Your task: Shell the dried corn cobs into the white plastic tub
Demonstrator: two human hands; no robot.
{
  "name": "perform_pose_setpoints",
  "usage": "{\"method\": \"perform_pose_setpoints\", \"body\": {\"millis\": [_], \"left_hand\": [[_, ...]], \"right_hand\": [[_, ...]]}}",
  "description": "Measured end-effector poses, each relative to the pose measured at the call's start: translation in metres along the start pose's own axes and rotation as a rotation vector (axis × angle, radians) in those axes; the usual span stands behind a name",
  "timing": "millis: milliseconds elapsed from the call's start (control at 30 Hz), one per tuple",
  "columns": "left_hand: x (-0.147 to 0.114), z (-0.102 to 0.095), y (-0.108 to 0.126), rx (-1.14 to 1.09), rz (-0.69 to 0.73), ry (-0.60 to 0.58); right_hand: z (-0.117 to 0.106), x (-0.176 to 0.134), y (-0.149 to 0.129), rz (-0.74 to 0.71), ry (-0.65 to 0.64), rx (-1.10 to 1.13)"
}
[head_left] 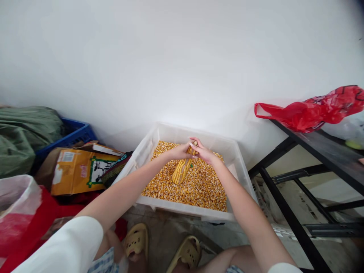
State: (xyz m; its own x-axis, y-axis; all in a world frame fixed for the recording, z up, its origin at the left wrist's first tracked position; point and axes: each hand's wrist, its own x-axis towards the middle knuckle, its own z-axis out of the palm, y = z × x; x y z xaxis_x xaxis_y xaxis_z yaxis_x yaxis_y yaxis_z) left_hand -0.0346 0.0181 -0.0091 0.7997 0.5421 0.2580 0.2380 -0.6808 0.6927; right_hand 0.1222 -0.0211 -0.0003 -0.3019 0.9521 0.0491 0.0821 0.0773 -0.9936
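An ear of corn [178, 173], yellow with a paler strip along its side, slants over the tub with its thick end towards me. My left hand [181, 151] is closed around its upper part. From the other side my right hand [205, 154] grips the same end, thumb and fingers against the cob. Below both hands, loose corn kernels [199, 189] spread across a translucent white plastic tub [240, 167]. A small green bit shows beside the cob. Some fingers of both hands are hidden behind the ear.
Against the white wall, a black-framed table [338, 151] carries a red plastic bag [309, 110] on the right. Leftward are an orange cardboard box [75, 170], a blue crate [78, 131] and a red-and-white sack [21, 216]. My slippered feet are below the tub.
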Motion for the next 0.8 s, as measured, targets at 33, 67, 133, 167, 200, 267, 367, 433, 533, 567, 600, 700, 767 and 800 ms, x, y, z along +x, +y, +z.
{"method": "perform_pose_setpoints", "body": {"millis": [33, 67, 133, 167, 200, 267, 367, 433, 533, 567, 600, 700, 767, 800], "left_hand": [[0.000, -0.001, -0.001, -0.004, 0.001, -0.013], [0.000, -0.003, -0.002, -0.007, 0.002, -0.025], [-0.001, -0.004, -0.003, -0.011, 0.011, -0.044], [-0.002, -0.005, -0.003, -0.015, 0.018, -0.055], [-0.002, -0.005, -0.003, -0.020, 0.025, -0.065], [-0.002, -0.006, -0.002, -0.033, 0.032, -0.077], [-0.002, -0.008, -0.001, -0.038, 0.038, -0.095], [-0.002, -0.010, 0.000, -0.030, 0.043, -0.107], [-0.004, -0.010, 0.002, -0.014, 0.043, -0.103], [-0.005, -0.008, 0.004, -0.004, 0.038, -0.086], [-0.005, -0.006, 0.005, 0.011, 0.022, -0.058], [-0.006, 0.002, 0.010, 0.088, -0.085, 0.037], [-0.005, 0.005, 0.011, 0.112, -0.129, 0.050], [-0.004, 0.006, 0.012, 0.108, -0.124, 0.043]], "right_hand": [[0.000, 0.000, 0.000, -0.012, -0.005, -0.008], [-0.001, 0.000, 0.000, -0.023, -0.008, -0.017], [-0.001, -0.001, 0.000, -0.031, -0.011, -0.030], [-0.001, -0.001, -0.001, -0.027, -0.012, -0.034], [-0.001, -0.001, -0.001, -0.016, -0.015, -0.036], [-0.001, -0.001, -0.002, 0.010, -0.022, -0.032], [0.000, -0.002, -0.004, 0.030, -0.039, -0.021], [0.000, -0.003, -0.006, 0.030, -0.050, -0.015], [0.001, -0.004, -0.008, 0.026, -0.051, -0.019], [0.002, -0.004, -0.008, 0.023, -0.045, -0.029], [0.002, -0.004, -0.009, 0.019, -0.036, -0.043], [0.004, -0.004, -0.008, 0.003, 0.017, -0.103], [0.006, -0.002, -0.005, -0.021, 0.069, -0.144], [0.008, -0.001, -0.003, -0.040, 0.099, -0.161]]}}
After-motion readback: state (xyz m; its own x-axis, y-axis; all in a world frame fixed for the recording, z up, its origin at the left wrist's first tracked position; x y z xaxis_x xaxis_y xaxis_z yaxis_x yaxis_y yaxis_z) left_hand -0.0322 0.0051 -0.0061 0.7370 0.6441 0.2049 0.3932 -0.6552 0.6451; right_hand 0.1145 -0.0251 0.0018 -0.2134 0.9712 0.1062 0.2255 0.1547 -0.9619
